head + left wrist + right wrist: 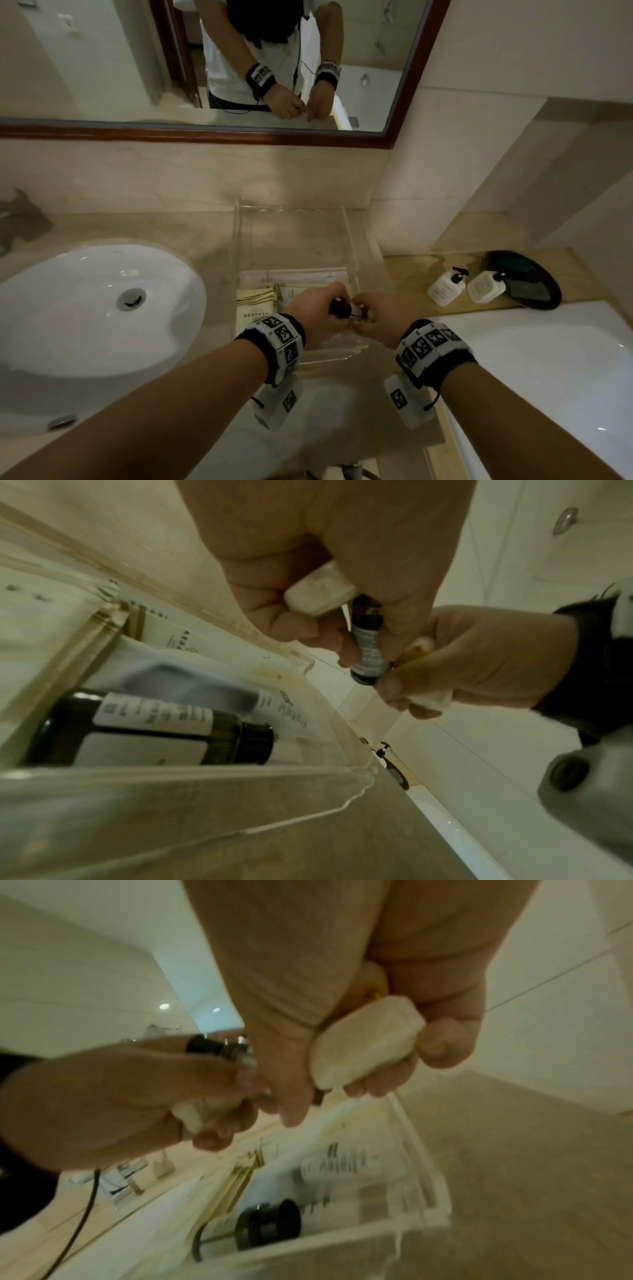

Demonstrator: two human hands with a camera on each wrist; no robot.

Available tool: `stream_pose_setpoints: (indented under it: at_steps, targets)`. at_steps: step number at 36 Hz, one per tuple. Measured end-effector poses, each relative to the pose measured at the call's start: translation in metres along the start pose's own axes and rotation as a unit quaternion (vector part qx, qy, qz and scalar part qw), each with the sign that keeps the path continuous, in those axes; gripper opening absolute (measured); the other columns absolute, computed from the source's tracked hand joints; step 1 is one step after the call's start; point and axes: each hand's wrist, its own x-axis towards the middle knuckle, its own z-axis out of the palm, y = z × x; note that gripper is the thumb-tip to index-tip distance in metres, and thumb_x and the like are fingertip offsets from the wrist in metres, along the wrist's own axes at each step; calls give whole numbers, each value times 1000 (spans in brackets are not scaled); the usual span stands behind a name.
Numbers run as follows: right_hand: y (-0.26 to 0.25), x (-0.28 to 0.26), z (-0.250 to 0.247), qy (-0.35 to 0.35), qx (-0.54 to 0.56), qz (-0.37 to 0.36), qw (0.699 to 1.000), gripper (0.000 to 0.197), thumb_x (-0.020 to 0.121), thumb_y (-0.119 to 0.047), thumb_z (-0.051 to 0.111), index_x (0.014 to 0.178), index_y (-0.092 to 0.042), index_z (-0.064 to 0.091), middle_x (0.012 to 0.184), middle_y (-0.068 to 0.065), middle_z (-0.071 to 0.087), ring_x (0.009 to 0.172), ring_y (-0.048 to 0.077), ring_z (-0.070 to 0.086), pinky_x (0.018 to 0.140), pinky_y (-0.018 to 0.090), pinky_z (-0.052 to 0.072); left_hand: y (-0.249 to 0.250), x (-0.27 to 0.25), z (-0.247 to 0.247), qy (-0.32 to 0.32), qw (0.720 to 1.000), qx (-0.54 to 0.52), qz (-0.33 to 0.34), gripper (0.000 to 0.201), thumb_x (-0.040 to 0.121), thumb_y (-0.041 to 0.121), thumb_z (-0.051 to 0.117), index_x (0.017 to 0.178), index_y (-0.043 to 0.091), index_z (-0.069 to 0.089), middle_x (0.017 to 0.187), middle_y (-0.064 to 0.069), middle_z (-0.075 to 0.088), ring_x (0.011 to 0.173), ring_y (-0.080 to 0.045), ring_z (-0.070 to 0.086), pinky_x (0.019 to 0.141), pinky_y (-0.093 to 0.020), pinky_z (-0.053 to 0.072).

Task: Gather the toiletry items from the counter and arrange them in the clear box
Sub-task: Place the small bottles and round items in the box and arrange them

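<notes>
Hands meet over the clear box (pixel 346 236) on the bathroom counter (pixel 212 233), which stands between the white sink (pixel 89 308) and the counter's right end. The left hand (pixel 317 317) has its fingers curled round a small dark bottle (pixel 368 647) with a pale label, and also holds a whitish wrapped item (pixel 320 591) against the palm. The right hand (pixel 375 317) grips a second whitish wrapped item (pixel 366 1042), fingers closed round it, its thumb touching the base of the small dark bottle in the left wrist view. Both hands hover just above the near edge of the box. Inside, a larger dark bottle (pixel 154 729) lies on its side near the front wall, with flat cream packets (pixel 255 298) and white sachets (pixel 294 274) behind it. At the counter's right end stand two white pump bottles (pixel 445 286), just beside a dark round tray (pixel 527 277). The mirror (pixel 267 61) above shows the person's hands close together.
</notes>
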Motion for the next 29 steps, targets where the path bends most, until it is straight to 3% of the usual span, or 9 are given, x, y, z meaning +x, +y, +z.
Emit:
stream_pose_setpoints:
  at_steps: [5,10,13,15,18,20,23,26,29]
  targets:
    - [-7,12,10,3,-44,-13,999,18,85,-22,61,101,-14,63,95,8,65,85,25,59,67,28,39,-10,-4,-5,-9,1000,-11,-16,39,81,37,70,114,28,52,109,0,66,97,-22,62,78,-30,51]
    - [-11,21,15,-39,-178,8,983,7,91,-16,51,93,-11,55,85,6,50,83,26,53,70,31,41,-29,-8,-16,-26,995,75,-55,43,84,32,66,124,24,52,119,-1,62,106,-23,59,87,-31,49]
    - [-14,24,18,-105,-239,20,965,22,92,-14,51,113,-9,56,111,13,57,97,29,58,83,35,47,-34,-13,-19,-41,991,125,-38,35,90,35,58,120,19,60,120,-6,62,107,-28,59,90,-33,50]
    - [-17,28,21,-122,-257,33,958,24,92,-13,53,115,-9,57,114,13,58,93,27,55,87,35,48,-34,-15,-17,-44,987,151,-27,34,91,34,56,122,19,60,119,-7,63,107,-29,59,89,-32,48]
    - [-20,31,20,-150,-280,64,946,19,93,-12,52,111,-8,59,80,9,50,90,26,50,93,35,46,-34,-16,-13,-50,981,186,-22,32,90,29,56,120,19,62,117,-8,64,105,-29,60,85,-32,49]
    - [-19,32,19,-162,-278,63,945,24,94,-12,52,115,-6,59,73,5,41,87,23,46,91,35,46,-35,-16,-12,-71,976,206,-18,33,90,29,58,121,18,60,118,-8,63,105,-30,60,83,-33,49]
    - [-17,29,17,-160,-279,44,946,28,93,-13,53,119,-7,58,96,10,56,87,24,50,90,36,48,-35,-18,-9,-102,968,227,-24,30,90,30,56,115,16,63,112,-7,66,99,-30,63,81,-35,52]
    - [-14,26,19,-141,-252,34,957,36,92,-14,55,128,-10,51,120,13,58,108,29,57,94,37,48,-35,-18,-7,-110,963,242,-44,22,89,29,54,99,13,66,96,-9,69,85,-29,65,71,-33,53]
    - [-16,24,18,-129,-227,27,965,37,91,-13,55,128,-10,48,121,13,57,110,30,56,89,35,47,-37,-19,-6,-112,962,242,-50,23,91,30,53,97,12,66,93,-10,68,81,-28,63,69,-33,51]
